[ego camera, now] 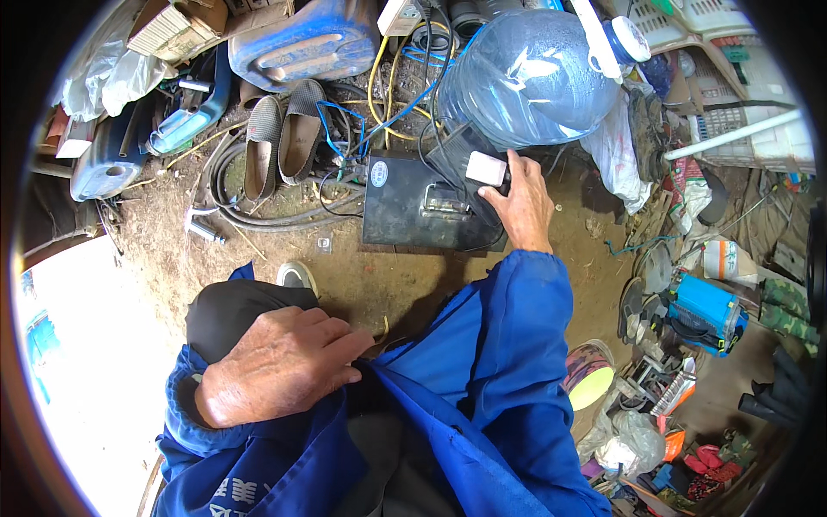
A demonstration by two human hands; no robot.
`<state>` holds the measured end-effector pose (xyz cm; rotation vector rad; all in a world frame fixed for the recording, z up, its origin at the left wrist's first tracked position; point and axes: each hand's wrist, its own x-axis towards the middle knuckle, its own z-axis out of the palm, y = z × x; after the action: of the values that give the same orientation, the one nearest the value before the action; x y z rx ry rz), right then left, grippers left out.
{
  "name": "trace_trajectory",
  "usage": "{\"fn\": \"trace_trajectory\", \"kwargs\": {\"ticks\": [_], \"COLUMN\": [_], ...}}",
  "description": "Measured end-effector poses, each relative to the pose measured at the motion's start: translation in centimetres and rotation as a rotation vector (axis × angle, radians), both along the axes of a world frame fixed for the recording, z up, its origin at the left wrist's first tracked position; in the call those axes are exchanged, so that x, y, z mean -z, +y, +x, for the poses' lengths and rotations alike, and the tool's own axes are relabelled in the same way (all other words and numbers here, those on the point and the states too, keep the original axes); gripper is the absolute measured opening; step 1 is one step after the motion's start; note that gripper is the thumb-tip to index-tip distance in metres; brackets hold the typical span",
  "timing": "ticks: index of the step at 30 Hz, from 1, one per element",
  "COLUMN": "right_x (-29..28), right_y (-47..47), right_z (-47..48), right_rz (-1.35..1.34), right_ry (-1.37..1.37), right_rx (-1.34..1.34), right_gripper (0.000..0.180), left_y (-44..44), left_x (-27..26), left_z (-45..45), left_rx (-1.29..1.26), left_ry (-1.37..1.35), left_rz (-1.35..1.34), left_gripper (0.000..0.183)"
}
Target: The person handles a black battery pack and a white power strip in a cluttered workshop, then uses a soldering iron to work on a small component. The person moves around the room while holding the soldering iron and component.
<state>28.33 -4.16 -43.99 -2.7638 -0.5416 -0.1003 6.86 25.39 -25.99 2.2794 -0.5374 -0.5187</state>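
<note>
My right hand (522, 201) reaches forward and holds a small block with a white face (486, 169), perhaps a power adapter, between thumb and fingers. Under it lies a black case (400, 207) with a metal handle (446, 200) and a round sticker. A dark, thin sheet-like piece (460, 152) and black cables (431, 139) cross the case's right part. My left hand (278, 368) is palm down over my lap near the left knee, its fingers bent. Its palm is hidden, and nothing shows in it.
Beyond the case lies a large clear water bottle (526, 77). Slip-on shoes (282, 139), a coiled black hose (223, 194) and a blue jerrycan (307, 42) are to the left. A hammer-like tool (203, 225) lies on the dirt floor. At right sits a blue device (707, 313) among clutter.
</note>
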Motion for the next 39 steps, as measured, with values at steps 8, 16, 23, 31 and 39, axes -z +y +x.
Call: {"fn": "trace_trajectory", "kwargs": {"ticks": [8,16,23,31,39], "right_x": [-5.5,-7.8,-11.6,-14.1,-17.8], "right_y": [-3.5,-1.5,2.9,6.8,5.4], "right_z": [-7.7,-14.2,-16.1,-20.3,-23.8], "right_rz": [0.065,-0.032,-0.041,0.224,0.036], "right_ry": [0.083,0.272,0.407,0.738,0.632], "right_rx": [-0.015,-0.294,-0.325,-0.323,-0.412], "right_gripper": [0.020,0.019,0.022,0.018,0.022], "left_y": [0.4,0.9,2.3,11.0,23.7], "left_x": [1.5,3.7,2.6,1.9,34.0], "left_z": [0.5,1.9,1.7,-0.7,-15.3], "left_rx": [0.017,0.082,0.079,-0.268,-1.880], "left_ry": [-0.051,-0.160,-0.065,0.183,0.658], "left_rz": [0.116,0.163,0.010,-0.290,-0.405], "left_gripper": [0.036,0.026,0.024,0.030,0.023]}}
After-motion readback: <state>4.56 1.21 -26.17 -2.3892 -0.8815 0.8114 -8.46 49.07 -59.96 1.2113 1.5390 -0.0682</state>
